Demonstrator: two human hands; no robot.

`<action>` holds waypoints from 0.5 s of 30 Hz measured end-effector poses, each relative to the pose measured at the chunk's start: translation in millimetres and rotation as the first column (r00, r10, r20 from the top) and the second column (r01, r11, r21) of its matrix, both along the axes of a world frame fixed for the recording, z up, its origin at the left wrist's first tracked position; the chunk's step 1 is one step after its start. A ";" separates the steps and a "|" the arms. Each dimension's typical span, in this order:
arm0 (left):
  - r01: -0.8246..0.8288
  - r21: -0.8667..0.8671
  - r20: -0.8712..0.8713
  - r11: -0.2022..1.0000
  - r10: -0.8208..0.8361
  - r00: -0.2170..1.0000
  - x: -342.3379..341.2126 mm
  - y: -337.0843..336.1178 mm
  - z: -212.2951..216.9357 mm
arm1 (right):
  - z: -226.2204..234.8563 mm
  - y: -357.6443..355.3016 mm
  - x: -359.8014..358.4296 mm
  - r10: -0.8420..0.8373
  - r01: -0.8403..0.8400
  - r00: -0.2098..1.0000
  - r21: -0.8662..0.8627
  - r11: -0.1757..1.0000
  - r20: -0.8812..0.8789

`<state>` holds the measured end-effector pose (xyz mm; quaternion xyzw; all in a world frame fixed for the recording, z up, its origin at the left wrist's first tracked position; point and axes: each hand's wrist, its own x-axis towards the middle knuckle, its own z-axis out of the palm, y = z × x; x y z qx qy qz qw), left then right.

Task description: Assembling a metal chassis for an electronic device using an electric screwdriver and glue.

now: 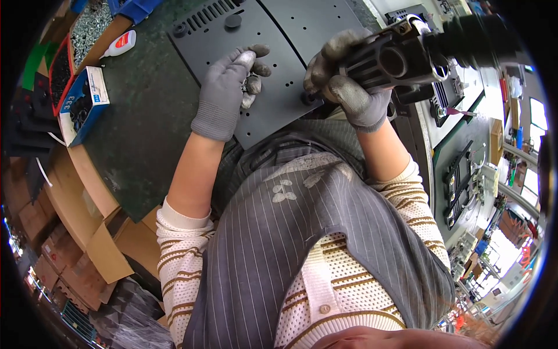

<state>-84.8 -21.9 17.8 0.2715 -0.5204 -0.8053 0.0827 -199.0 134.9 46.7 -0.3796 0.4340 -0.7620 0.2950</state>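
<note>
My left hand, in a grey work glove with worn pale fingertips, is curled above a dark grey metal panel. Small shiny bits show between its fingers, too little to name. My right hand, gloved the same way, is wrapped round a black power driver with a ribbed housing. The driver's tip is hidden by the hand. Close below those fingers, a round black foot sits at the panel's near right corner. Another round foot is on the panel's far part, near a row of slots.
The panel lies on a dark green worktop. Along the left stand a blue-and-white box of black parts, a red bin, a heap of screws and a white squeeze bottle. Cardboard boxes are below left.
</note>
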 end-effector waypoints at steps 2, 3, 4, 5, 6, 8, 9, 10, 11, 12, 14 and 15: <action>-0.008 0.012 -0.006 1.000 0.008 1.000 -3.5 -2.2 0.1 | 5.3 0.3 -4.5 -0.002 0.002 1.000 0.032 0.999 -0.003; -0.072 0.099 -0.017 0.993 0.074 0.997 -6.5 -2.0 0.5 | 7.2 1.4 -7.6 -0.001 0.001 1.000 0.068 0.998 -0.005; -0.132 0.186 -0.022 0.974 0.139 0.990 -8.0 -2.0 1.2 | 3.4 2.4 -11.8 0.006 -0.005 0.998 0.026 1.000 -0.067; -0.129 0.181 -0.024 0.975 0.135 0.991 -7.4 -3.1 1.9 | 2.6 1.4 -16.8 0.003 -0.001 0.998 0.021 1.000 -0.069; -0.153 0.332 -0.049 0.931 0.179 0.983 -5.5 -4.2 2.1 | 2.2 0.7 -21.0 0.051 -0.054 0.998 -0.122 0.991 -0.029; -0.162 0.472 -0.068 0.867 0.219 0.973 -1.5 -1.8 1.5 | 13.1 3.1 -28.0 0.118 -0.139 0.988 -0.265 0.954 -0.096; -0.103 0.561 -0.081 0.821 0.178 0.981 2.8 2.1 1.5 | 21.4 -0.7 -29.1 0.178 -0.199 0.980 -0.334 0.921 -0.093; -0.043 0.644 -0.098 0.764 0.139 0.985 6.2 6.1 1.9 | 30.1 -4.1 -25.7 0.174 -0.196 0.980 -0.340 0.920 -0.094; -0.041 0.639 -0.100 0.768 0.136 0.986 8.6 10.9 3.1 | 40.3 -6.8 -16.8 0.114 -0.098 0.993 -0.406 0.909 0.017; 0.011 0.625 -0.102 0.781 0.068 0.992 8.6 17.3 1.8 | 48.1 -8.8 -6.2 0.054 0.011 0.990 -0.456 0.890 0.130; 0.053 0.603 -0.084 0.796 -0.003 0.996 8.2 27.6 2.6 | 57.7 -17.8 9.9 -0.021 0.219 0.932 -0.517 0.828 0.361; 0.053 0.600 -0.085 0.799 -0.002 0.996 8.4 30.2 3.6 | 48.7 -30.8 1.1 -0.018 0.217 0.933 -0.521 0.826 0.360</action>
